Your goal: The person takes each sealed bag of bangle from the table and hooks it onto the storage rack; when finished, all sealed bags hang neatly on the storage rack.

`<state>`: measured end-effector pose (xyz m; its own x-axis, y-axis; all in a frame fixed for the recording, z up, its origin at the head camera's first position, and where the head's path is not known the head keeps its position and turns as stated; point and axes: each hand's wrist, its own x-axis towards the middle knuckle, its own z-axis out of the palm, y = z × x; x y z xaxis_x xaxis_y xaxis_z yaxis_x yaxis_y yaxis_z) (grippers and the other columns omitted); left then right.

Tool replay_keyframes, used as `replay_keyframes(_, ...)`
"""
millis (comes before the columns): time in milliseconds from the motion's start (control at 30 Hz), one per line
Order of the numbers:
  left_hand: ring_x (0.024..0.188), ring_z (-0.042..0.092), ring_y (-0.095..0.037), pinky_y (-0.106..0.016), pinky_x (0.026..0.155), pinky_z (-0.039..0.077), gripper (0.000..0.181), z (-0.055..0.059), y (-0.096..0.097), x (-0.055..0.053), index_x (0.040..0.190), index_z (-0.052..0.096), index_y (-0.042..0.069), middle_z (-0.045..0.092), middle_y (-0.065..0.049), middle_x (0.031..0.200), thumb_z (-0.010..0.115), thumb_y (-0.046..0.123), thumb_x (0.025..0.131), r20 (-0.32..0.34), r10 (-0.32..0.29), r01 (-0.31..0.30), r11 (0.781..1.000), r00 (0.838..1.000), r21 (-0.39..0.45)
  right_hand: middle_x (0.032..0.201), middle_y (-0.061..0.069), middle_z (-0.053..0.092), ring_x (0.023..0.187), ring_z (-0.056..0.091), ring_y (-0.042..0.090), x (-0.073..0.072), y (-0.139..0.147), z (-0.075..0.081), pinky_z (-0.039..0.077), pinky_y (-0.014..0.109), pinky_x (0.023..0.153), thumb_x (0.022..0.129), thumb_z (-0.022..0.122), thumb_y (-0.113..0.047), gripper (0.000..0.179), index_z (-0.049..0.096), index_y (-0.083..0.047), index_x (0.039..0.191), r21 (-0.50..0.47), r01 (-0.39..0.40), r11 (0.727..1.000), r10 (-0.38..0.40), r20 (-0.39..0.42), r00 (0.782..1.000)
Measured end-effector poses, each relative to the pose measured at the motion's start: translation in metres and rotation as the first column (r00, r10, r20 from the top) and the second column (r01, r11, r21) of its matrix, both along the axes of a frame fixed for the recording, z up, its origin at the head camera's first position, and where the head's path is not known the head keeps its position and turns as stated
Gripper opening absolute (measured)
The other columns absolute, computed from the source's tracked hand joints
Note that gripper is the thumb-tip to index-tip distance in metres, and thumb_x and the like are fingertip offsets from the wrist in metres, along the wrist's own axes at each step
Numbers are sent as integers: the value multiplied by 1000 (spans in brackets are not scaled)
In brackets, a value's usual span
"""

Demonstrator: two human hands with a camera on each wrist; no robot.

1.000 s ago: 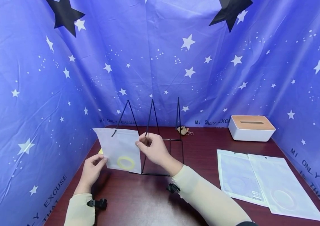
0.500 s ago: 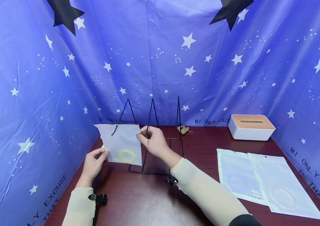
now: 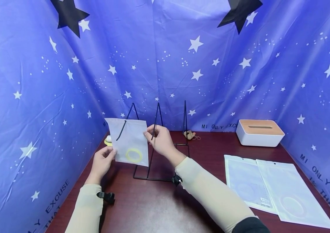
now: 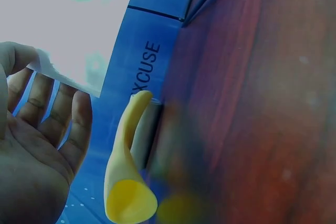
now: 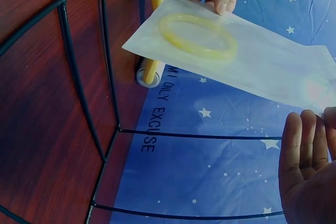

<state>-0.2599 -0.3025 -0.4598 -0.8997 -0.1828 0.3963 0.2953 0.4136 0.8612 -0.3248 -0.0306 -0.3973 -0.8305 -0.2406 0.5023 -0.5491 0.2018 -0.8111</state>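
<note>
white pouch [image 3: 131, 139], long way up and down, is pinched at its sides by the left hand [image 3: 102, 163] and the partly hidden right hand [image 3: 162, 140]. black wire rack [image 3: 155, 118] pokes through its top; yellow ring [image 3: 133, 161] shows low inside. behind, a yellow horn-shaped thing [image 4: 119, 166] is mostly covered. blue cloth [image 3: 173, 51] says "only excuse".

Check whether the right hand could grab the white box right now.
Probably not: the right hand pinches a pouch, and a black rack upright stands between it and the white box.
</note>
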Motion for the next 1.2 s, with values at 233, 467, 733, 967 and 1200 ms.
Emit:
replay_keyframes(233,78,66,-43,-22,63,51,18,6,0,-10,108,69,-11,69,-28,91,69,5,101,17,26,-26,1000,1000,11,71,3,70,61,71,27,-10,-4,3,54,32,53,97,75,-19,8,74,-11,95,-3,32,999,-32,14,999)
replay_keyframes(467,79,68,-30,-24,68,55,20,-7,-5,-32,110,69,-9,70,-21,98,70,9,101,55,59,-62,996,997,57,70,-1,70,59,66,13,-20,-6,5,53,30,57,97,76,-21,10,75,-12,94,9,66,998,-66,16,998)
replay_keyframes(733,78,68,-19,-44,77,61,28,-27,-9,-58,109,71,-4,70,-15,99,76,22,99,63,76,-83,990,995,118,71,0,71,59,67,14,-32,-5,6,52,30,59,97,76,-20,10,75,-10,96,1,97,995,-97,36,995)
replay_keyframes(967,82,71,-18,-31,76,60,30,-23,-7,-65,114,71,-4,71,-16,102,76,21,99,52,101,-107,986,994,126,73,0,71,61,68,14,-40,-6,9,54,30,61,96,76,-24,12,75,-12,96,-1,119,993,-119,34,992)
replay_keyframes(1200,83,70,-16,-30,77,61,28,-22,-3,-68,116,70,-5,69,-20,108,75,17,99,83,106,-116,985,991,127,78,2,72,58,71,16,-42,-6,8,58,33,58,96,75,-22,13,75,-9,97,-45,114,992,-109,98,989)
